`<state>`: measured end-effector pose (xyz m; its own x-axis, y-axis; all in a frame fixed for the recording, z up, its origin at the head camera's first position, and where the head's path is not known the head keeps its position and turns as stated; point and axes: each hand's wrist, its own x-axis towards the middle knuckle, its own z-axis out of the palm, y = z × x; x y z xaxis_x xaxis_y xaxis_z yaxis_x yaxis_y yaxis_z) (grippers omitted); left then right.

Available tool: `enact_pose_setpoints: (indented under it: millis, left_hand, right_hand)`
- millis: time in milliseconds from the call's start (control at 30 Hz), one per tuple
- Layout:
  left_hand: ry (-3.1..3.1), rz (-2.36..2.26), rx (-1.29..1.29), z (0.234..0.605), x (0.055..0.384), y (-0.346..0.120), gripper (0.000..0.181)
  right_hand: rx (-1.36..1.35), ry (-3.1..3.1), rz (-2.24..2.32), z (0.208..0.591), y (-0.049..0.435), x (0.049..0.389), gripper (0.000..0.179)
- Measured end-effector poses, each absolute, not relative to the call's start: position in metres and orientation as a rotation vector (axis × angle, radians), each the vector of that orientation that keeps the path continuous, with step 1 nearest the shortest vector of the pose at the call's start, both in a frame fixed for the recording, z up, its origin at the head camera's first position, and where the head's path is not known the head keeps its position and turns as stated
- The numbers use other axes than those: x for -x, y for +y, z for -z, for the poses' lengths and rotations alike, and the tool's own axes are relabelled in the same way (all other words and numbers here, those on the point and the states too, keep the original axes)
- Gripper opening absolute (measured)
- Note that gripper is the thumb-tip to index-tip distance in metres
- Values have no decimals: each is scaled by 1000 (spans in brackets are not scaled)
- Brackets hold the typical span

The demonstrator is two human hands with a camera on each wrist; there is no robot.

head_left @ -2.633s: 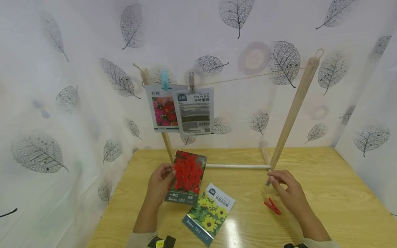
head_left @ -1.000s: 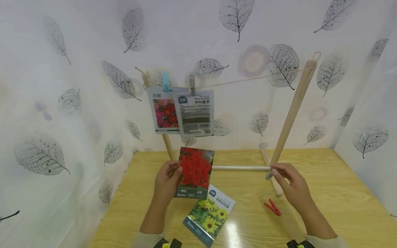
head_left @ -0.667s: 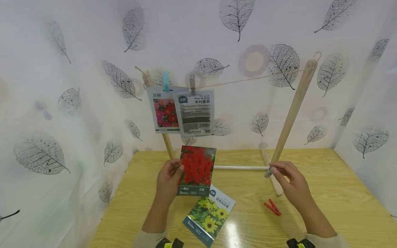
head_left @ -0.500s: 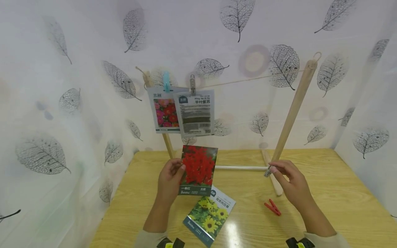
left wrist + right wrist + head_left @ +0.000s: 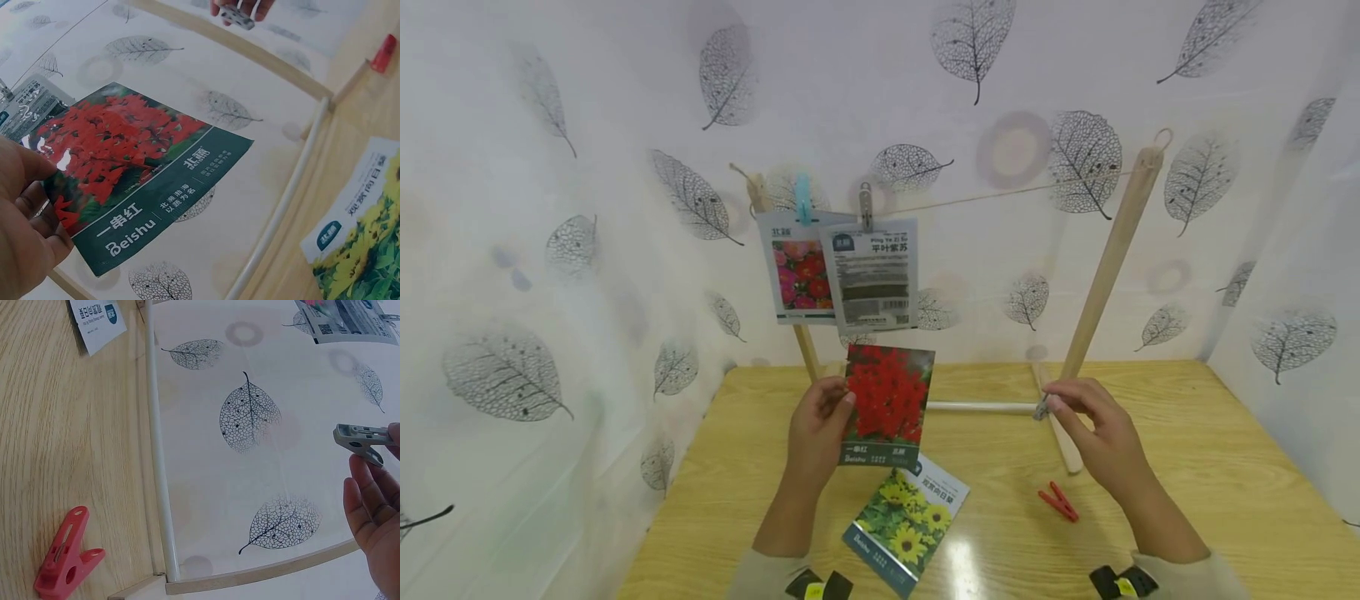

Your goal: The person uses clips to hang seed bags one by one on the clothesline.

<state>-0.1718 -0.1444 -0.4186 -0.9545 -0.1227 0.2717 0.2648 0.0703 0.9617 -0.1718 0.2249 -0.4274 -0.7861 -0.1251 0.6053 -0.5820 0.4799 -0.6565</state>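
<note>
My left hand (image 5: pixel 818 427) pinches the left edge of a seed packet (image 5: pixel 889 396) with red flowers on its front, held upright above the table. In the left wrist view the thumb lies over the edge of this red-flower packet (image 5: pixel 144 169). My right hand (image 5: pixel 1093 429) pinches a grey clothespin (image 5: pixel 362 435) by its handle end, jaws pointing left. A yellow-flower seed packet (image 5: pixel 907 525) lies on the table, its upper corner overlapped by the red packet. Two seed packets hang from a string, one by a blue clothespin (image 5: pixel 803 198), one by a grey clothespin (image 5: pixel 867 207).
The string (image 5: pixel 985 197) runs between two wooden posts, the right post (image 5: pixel 1108 267) leaning outward. A white rod (image 5: pixel 981 407) joins the posts low down. A red clothespin (image 5: pixel 1058 502) lies on the wooden table (image 5: pixel 1195 450). Behind hangs a leaf-print curtain (image 5: pixel 970 125).
The left hand has lifted the red-flower packet and moved it right, turning it more upright. The right hand has risen slightly and shifted left with the grey clothespin.
</note>
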Motion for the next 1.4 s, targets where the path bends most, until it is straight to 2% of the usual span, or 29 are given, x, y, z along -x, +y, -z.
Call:
enact_pose_setpoints:
  millis: [767,1400]
  left_hand:
    - [-2078,1912,196,407,175,-142,20]
    - [-2065,1942,190,393,176,-141,20]
  right_hand:
    - [-668,-2233,-1174,406,220,179,37]
    - [-740,-2185,-1131,391,218,187,35]
